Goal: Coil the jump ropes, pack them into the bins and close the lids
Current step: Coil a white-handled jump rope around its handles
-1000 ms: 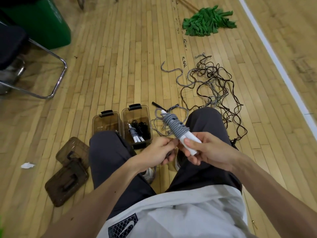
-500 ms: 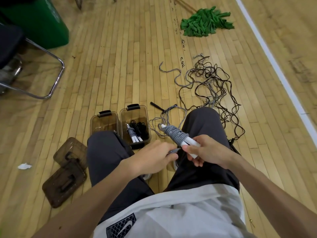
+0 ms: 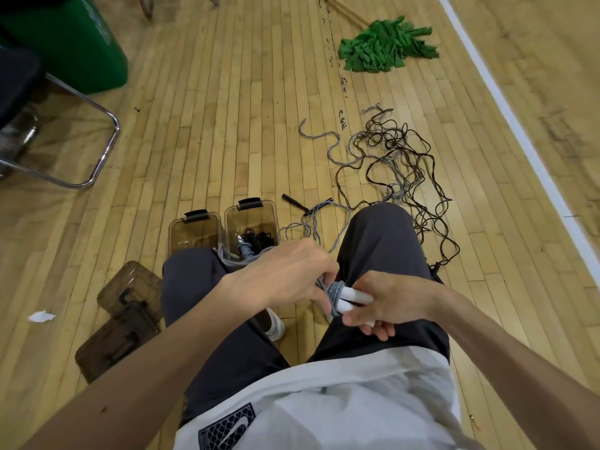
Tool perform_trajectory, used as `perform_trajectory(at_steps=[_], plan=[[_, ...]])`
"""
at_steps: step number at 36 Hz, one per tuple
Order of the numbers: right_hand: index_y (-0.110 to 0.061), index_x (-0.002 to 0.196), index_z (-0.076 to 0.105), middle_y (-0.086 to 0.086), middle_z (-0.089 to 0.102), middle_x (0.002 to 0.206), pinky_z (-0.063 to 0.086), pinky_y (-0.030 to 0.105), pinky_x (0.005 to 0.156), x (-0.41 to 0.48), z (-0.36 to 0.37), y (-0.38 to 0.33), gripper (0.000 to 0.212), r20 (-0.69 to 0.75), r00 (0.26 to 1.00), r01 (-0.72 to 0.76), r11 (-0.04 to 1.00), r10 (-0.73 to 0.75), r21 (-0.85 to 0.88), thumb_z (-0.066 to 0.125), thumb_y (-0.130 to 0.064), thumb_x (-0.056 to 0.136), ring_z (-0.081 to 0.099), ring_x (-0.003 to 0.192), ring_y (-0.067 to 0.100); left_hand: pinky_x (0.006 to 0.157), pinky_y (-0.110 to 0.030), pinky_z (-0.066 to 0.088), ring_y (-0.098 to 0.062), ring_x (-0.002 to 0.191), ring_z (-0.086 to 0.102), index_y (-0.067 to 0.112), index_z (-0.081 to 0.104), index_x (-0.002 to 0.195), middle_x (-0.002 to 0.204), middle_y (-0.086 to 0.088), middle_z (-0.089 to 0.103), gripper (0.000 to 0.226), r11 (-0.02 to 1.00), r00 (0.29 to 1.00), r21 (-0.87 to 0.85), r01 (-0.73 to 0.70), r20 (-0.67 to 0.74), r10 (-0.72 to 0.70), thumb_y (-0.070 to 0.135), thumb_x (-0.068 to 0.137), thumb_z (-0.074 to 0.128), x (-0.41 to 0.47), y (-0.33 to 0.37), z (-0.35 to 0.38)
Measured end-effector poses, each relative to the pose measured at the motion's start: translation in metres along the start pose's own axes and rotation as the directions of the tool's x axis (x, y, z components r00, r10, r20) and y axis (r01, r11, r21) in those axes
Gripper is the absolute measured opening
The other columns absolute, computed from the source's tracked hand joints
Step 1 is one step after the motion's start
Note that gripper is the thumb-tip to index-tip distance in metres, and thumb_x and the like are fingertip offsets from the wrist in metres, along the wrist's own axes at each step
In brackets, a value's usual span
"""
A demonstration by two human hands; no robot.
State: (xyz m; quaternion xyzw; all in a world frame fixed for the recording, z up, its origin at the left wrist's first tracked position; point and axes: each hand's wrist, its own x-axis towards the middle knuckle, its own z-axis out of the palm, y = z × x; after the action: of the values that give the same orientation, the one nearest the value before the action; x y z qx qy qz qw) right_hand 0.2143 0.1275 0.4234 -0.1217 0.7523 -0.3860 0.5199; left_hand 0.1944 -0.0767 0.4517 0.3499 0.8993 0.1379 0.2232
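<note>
Jump rope, grey cord wound round white handles, sits low between my knees, long axis left-right. Right hand: grip clenched round the handle end. Left hand: grip pinching the cord wraps at the other end. Open bins lie far-left of the bundle; right bin holds coiled ropes, left bin touches it. Left hand is nearer them. My left knee stands partly in the way. Lids lie near left, tangled ropes far right.
</note>
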Motion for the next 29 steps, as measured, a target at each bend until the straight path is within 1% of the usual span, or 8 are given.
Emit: perform_trajectory(at_steps=[4, 7, 10, 17, 20, 24, 27, 29], plan=[[-0.011, 0.078, 0.058, 0.003, 0.061, 0.067, 0.048, 0.024, 0.051, -0.003, -0.004, 0.0, 0.022, 0.041, 0.998, 0.053, 0.998, -0.051, -0.044, 0.064, -0.017, 0.098, 0.059, 0.053, 0.015, 0.073, -0.027, 0.046, -0.007, 0.079, 0.054, 0.02, 0.073, 0.095, 0.083, 0.009, 0.062, 0.044, 0.997, 1.0, -0.077, -0.01, 0.018, 0.012, 0.053, 0.068, 0.085, 0.004, 0.0, -0.006], [-0.01, 0.086, 0.058, 0.004, 0.062, 0.072, 0.049, 0.024, 0.053, -0.003, -0.003, 0.002, 0.016, 0.059, 0.993, 0.101, 0.993, -0.098, -0.061, 0.066, -0.018, 0.098, 0.06, 0.055, 0.014, 0.068, -0.015, 0.04, -0.002, 0.083, 0.056, 0.025, 0.071, 0.119, 0.093, 0.011, 0.065, 0.062, 0.988, 0.996, -0.154, 0.024, 0.09, -0.011, 0.053, 0.066, 0.087, 0.007, 0.0, -0.012], [-0.013, 0.088, 0.058, 0.003, 0.062, 0.073, 0.05, 0.026, 0.056, -0.001, 0.0, 0.003, 0.014, 0.075, 0.993, 0.093, 0.992, -0.087, -0.087, 0.067, -0.019, 0.096, 0.06, 0.058, 0.015, 0.064, -0.011, 0.037, 0.007, 0.076, 0.054, 0.027, 0.07, 0.124, 0.095, 0.014, 0.065, 0.063, 0.979, 0.981, -0.2, 0.033, 0.192, 0.006, 0.05, 0.067, 0.087, 0.008, 0.002, -0.01], [-0.03, 0.083, 0.061, 0.001, 0.063, 0.069, 0.051, 0.028, 0.059, -0.001, 0.011, -0.003, 0.026, 0.053, 0.997, 0.067, 0.986, -0.059, -0.152, 0.079, -0.048, 0.082, 0.057, 0.054, 0.012, 0.063, -0.022, 0.045, -0.002, 0.073, 0.056, 0.021, 0.076, 0.1, 0.076, 0.017, 0.06, 0.05, 0.988, 0.957, -0.152, 0.024, 0.289, 0.022, 0.053, 0.063, 0.088, 0.015, 0.01, -0.01], [-0.029, 0.087, 0.065, 0.006, 0.069, 0.076, 0.053, 0.028, 0.054, 0.002, 0.015, -0.006, 0.037, 0.006, 0.998, 0.07, 0.981, -0.07, -0.178, 0.083, -0.058, 0.072, 0.066, 0.064, 0.028, 0.061, -0.031, 0.053, -0.003, 0.065, 0.059, 0.024, 0.073, 0.082, 0.066, 0.016, 0.06, 0.042, 0.986, 0.952, -0.169, 0.017, 0.305, 0.035, 0.055, 0.059, 0.089, 0.018, 0.014, -0.009], [-0.031, 0.084, 0.064, 0.014, 0.07, 0.078, 0.052, 0.027, 0.052, -0.001, 0.016, -0.005, 0.026, 0.038, 0.988, 0.152, 0.983, -0.149, -0.099, 0.083, -0.049, 0.078, 0.067, 0.07, 0.036, 0.065, -0.041, 0.055, -0.008, 0.061, 0.061, 0.023, 0.064, 0.079, 0.065, 0.009, 0.067, 0.045, 0.953, 0.955, -0.302, 0.031, 0.291, 0.061, 0.05, 0.056, 0.093, 0.016, 0.011, -0.009], [-0.009, 0.082, 0.067, 0.012, 0.062, 0.066, 0.048, 0.024, 0.05, -0.007, 0.012, -0.006, 0.031, 0.05, 0.975, 0.218, 0.976, -0.218, 0.021, 0.081, -0.037, 0.084, 0.058, 0.059, 0.03, 0.067, -0.048, 0.053, -0.027, 0.065, 0.064, 0.022, 0.048, 0.085, 0.07, -0.002, 0.072, 0.057, 0.849, 0.967, -0.521, 0.09, 0.251, 0.052, 0.042, 0.057, 0.094, 0.014, 0.002, -0.007], [0.002, 0.085, 0.066, 0.013, 0.059, 0.064, 0.047, 0.024, 0.049, -0.008, 0.011, -0.006, 0.038, 0.043, 0.961, 0.267, 0.96, -0.271, 0.088, 0.08, -0.033, 0.086, 0.055, 0.058, 0.029, 0.059, -0.042, 0.051, -0.027, 0.057, 0.059, 0.024, 0.047, 0.079, 0.063, -0.004, 0.066, 0.052, 0.741, 0.978, -0.665, 0.094, 0.202, 0.057, 0.048, 0.059, 0.089, 0.013, -0.006, -0.003]])
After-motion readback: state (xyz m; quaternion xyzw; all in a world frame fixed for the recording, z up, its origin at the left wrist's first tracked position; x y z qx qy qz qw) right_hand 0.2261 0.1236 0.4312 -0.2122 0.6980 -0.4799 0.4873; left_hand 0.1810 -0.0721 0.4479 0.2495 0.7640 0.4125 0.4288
